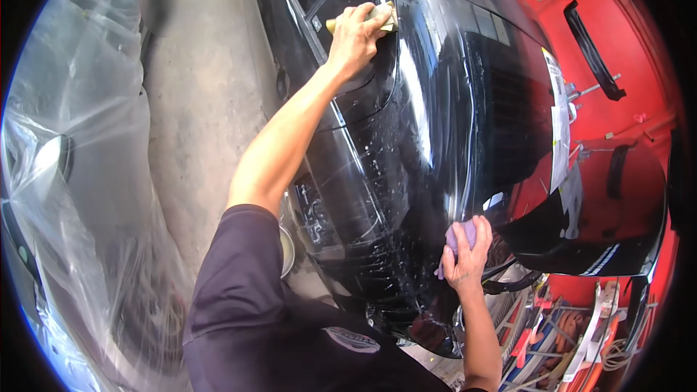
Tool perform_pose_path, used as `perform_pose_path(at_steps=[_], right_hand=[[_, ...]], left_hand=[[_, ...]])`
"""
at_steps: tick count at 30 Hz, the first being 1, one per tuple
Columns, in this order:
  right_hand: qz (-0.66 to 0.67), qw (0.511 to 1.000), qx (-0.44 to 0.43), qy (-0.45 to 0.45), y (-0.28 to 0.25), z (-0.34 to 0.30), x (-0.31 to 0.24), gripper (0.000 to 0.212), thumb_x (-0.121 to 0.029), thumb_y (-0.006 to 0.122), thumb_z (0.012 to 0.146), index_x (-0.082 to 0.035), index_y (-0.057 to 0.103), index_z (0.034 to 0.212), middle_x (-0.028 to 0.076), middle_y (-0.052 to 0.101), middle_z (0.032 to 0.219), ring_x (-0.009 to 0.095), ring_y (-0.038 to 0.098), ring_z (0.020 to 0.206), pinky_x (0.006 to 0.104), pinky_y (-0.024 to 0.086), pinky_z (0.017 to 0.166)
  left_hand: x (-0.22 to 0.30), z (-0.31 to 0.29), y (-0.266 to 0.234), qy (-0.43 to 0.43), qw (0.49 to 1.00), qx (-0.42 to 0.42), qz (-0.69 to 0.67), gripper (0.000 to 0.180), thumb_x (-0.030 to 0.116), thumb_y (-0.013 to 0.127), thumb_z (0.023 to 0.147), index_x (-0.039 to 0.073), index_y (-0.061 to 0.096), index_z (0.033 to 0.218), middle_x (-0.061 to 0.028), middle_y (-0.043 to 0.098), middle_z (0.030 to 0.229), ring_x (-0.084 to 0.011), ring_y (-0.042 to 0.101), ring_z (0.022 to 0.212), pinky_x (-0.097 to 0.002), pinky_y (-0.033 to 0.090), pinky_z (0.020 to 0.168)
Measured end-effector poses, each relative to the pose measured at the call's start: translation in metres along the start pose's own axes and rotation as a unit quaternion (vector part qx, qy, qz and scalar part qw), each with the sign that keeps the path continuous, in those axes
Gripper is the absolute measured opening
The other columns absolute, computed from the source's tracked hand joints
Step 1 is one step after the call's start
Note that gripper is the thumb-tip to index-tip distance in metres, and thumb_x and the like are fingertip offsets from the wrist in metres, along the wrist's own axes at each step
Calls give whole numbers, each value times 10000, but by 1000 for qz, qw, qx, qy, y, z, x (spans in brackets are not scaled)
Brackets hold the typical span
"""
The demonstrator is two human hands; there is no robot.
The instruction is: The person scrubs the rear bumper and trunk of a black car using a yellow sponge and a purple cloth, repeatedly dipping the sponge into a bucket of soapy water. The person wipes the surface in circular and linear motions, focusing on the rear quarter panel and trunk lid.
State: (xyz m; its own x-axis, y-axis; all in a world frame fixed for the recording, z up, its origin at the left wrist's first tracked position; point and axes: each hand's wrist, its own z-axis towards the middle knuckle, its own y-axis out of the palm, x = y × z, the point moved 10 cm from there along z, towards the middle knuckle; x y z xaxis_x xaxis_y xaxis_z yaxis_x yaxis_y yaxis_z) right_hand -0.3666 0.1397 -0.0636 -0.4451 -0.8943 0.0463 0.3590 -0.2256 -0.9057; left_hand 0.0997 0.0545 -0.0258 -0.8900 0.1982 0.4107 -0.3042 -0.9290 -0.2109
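Hands: two, both pressed to one glossy black car panel [406,138] that fills the middle of the view. The left hand [356,36], at the end of an outstretched arm, lies far up the panel with its fingers curled down over one yellowish sponge [385,16], gripping it flat against the black surface; only the sponge's edges peek out past the knuckles. The right hand [466,258] sits near the lower edge of the panel, fingers folded closed around one small purple cloth [462,234], which is bunched in the palm and touches the paint. The two hands are well apart, one high, one low. Droplets and wet streaks dot the panel between them. To the left stands one car wrapped in clear plastic sheeting [80,174], with a strip of grey concrete floor [196,101] between it and the black panel. To the right is a red wall [624,36] with several tools hanging on it.
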Motion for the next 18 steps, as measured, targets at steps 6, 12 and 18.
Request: perform_pose_path(at_steps=[6,12,18], right_hand=[[0,1000,-4,18,-1,-3,2,579,-181,723,868,-73,657,1433,312,440,1561,559,457,1426,642,407,1180],[1,1000,6,7,0,3,1,572,-191,729,861,-79,666,1419,310,451,1542,562,463,1414,643,419,1169],[-1,1000,-3,24,-3,2,0,565,-190,736,865,-92,670,1418,300,457,1524,563,462,1404,646,435,1155]], left_hand=[[47,-91,-3,54,997,-47,15,585,-50,756,779,168,773,1321,-198,630,1381,-421,601,1206,-538,488,1038],[-8,31,4,37,999,0,38,443,63,738,903,150,760,1336,-181,631,1373,-399,589,1185,-525,476,1005],[42,-107,-2,-8,999,-35,-37,553,-50,757,778,137,761,1299,-212,603,1414,-439,574,1252,-537,459,1041]])
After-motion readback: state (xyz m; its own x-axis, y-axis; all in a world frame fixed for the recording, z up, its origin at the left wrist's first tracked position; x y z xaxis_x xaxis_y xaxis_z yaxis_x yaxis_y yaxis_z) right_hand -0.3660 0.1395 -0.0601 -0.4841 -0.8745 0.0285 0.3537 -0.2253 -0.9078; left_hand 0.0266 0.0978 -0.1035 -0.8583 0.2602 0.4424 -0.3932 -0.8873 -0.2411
